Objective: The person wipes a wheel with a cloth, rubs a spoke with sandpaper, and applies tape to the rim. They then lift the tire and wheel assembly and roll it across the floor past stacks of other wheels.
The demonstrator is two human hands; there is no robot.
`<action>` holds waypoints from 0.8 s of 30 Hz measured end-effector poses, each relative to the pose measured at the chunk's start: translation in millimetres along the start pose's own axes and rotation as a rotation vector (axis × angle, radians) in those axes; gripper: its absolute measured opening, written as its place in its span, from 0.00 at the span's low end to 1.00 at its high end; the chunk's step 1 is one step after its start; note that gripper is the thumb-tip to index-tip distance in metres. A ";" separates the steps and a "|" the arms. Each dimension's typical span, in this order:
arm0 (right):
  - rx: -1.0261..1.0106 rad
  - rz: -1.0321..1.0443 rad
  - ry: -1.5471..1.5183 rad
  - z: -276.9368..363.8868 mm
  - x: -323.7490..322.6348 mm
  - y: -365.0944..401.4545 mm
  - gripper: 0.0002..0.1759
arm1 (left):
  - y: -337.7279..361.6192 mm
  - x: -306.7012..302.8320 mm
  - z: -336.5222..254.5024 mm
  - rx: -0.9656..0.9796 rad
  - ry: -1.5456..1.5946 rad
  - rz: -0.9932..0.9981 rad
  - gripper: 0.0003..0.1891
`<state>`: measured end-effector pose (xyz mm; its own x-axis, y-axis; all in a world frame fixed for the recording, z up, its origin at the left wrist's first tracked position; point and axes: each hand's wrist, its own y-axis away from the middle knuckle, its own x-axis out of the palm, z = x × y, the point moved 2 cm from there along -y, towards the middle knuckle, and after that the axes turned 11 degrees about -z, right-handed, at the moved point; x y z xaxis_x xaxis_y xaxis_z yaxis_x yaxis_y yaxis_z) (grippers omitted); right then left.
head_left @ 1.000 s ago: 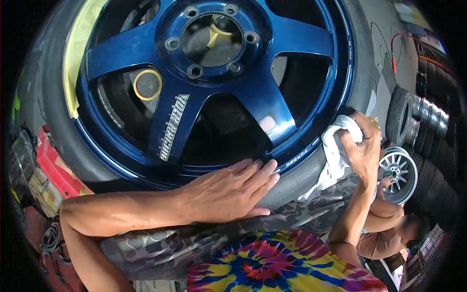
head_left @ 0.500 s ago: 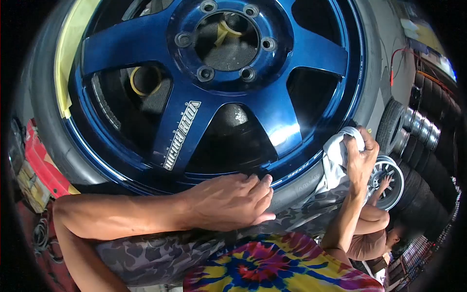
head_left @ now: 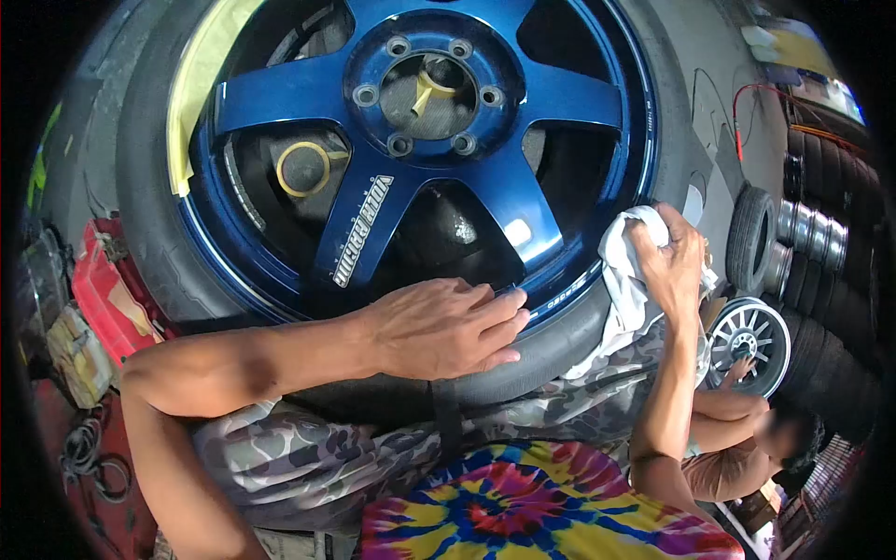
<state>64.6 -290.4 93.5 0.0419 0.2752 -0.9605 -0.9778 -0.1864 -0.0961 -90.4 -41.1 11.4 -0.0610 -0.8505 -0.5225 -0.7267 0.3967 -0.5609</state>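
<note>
A blue six-spoke wheel [head_left: 280, 93] with white lettering on one spoke sits inside a black tyre [head_left: 149, 177]. Yellow masking tape [head_left: 187, 121] covers the rim's left edge. My left hand [head_left: 448, 327] rests at the wheel's lower edge, palm down, fingers bent and spread a little, with nothing visible in it. At the lower right of the tyre, my right hand [head_left: 670, 257] grips a white cloth [head_left: 618, 271] between thumb and fingers, the cloth hanging down over the sidewall. Through the wheel's openings a tape roll [head_left: 303, 169] shows behind it.
A red toolbox [head_left: 103, 280] is at the left, above a coiled cable [head_left: 93, 457]. Tyres [head_left: 749, 238] and silver rims are stacked at the right. Another person [head_left: 737, 457] crouches at the lower right, one hand on a silver wheel [head_left: 770, 350]. A red hose runs along the upper right.
The view has shifted, and more of the left background shows. My right hand and the cloth appear slightly higher and further left along the tyre. My left hand stays by the lower rim.
</note>
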 end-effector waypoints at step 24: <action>-0.268 0.026 0.058 2.8 -6.2 14.0 0.17 | -10.3 -10.9 3.3 -0.299 -0.273 0.302 0.37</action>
<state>50.1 -292.0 98.8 0.0370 0.2137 -0.9762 -0.8896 -0.4380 -0.1296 -80.0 -34.7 20.8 -0.1464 -0.5755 -0.8046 -0.8710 0.4605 -0.1709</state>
